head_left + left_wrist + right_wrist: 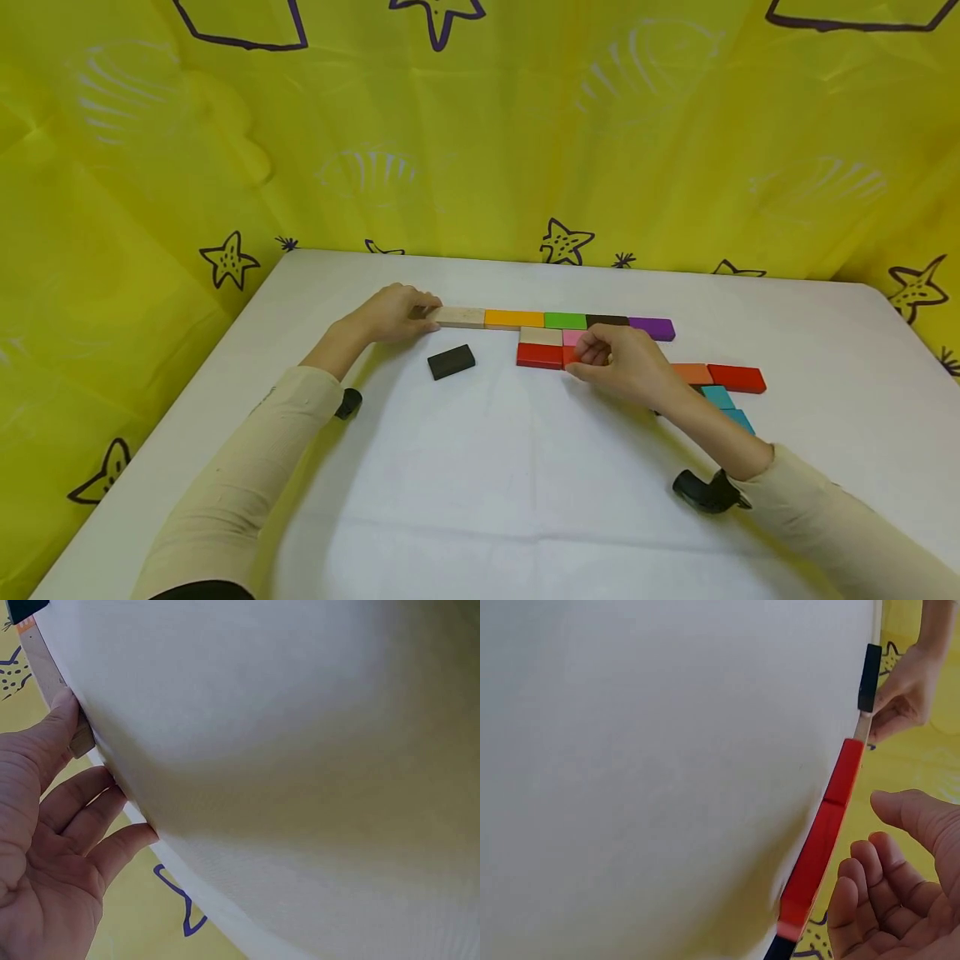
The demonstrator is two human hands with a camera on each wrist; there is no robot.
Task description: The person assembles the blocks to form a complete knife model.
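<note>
At the left end of a row of flat blocks, my left hand holds a plain wooden block between thumb and fingers. Its end shows beside the thumb in the left wrist view. Rightward along that row come an orange-yellow block, a green one, a dark brown one and a purple one. My right hand is over a second red block, fingers loosely bent and nothing between them. That block adjoins another red block, below a second plain wooden block and a pink one.
A loose black block lies tilted near my left hand. Beyond my right forearm are a salmon block, a red block and blue blocks. The white table meets a yellow patterned cloth at the back.
</note>
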